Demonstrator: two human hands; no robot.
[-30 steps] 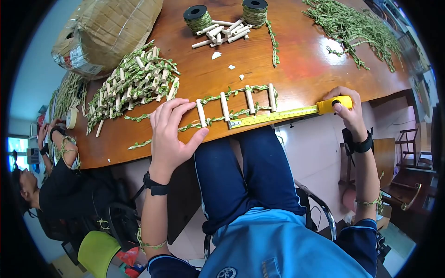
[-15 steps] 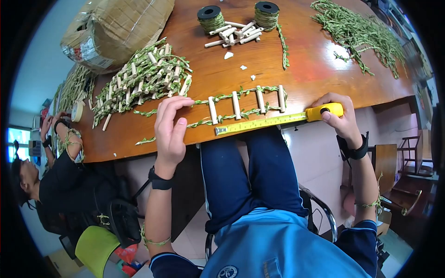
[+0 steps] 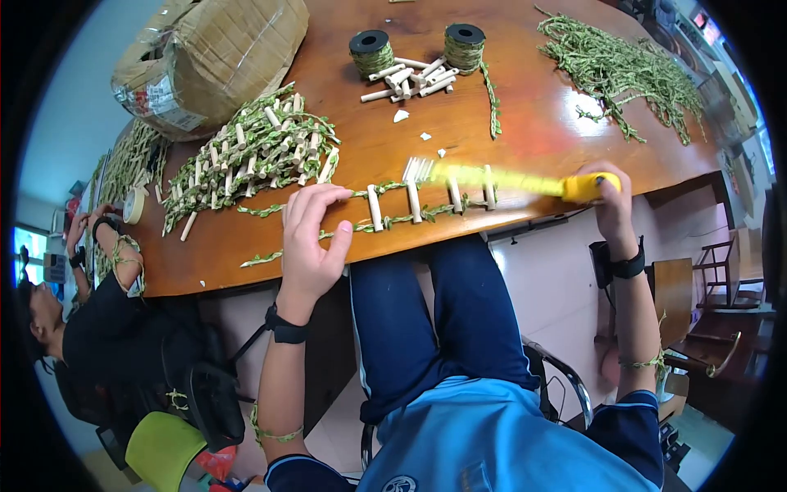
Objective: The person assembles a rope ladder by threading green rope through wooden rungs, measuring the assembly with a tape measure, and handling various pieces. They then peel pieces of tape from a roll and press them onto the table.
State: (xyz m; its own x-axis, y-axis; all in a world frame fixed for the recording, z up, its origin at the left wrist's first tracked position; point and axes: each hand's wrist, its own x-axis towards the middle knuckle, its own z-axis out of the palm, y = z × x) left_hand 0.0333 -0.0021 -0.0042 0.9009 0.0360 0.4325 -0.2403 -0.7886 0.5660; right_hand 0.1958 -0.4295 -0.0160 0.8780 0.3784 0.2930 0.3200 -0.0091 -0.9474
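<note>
A small ladder of leafy green cord with pale wooden rungs (image 3: 415, 202) lies along the table's near edge. My left hand (image 3: 314, 238) rests at its left end, fingers extended and thumb apart, over the loose cord ends. My right hand (image 3: 613, 201) is closed round the yellow case of a tape measure (image 3: 580, 188), to the right of the ladder. The tape's extended blade, smeared by motion, passes over the upper cord and the right-hand rungs.
A heap of finished cord-and-rung pieces (image 3: 246, 152) lies left, before a cardboard box (image 3: 221, 66). Farther back are two cord spools (image 3: 372, 56), loose wooden sticks (image 3: 414, 79) and a pile of leafy cord (image 3: 615, 70). Masking tape (image 3: 134, 206) is near another person (image 3: 106, 320) at left.
The tape blade has swung up from below the ladder to across it, blurred. My right hand has turned with the case; my left hand has shifted slightly right and down.
</note>
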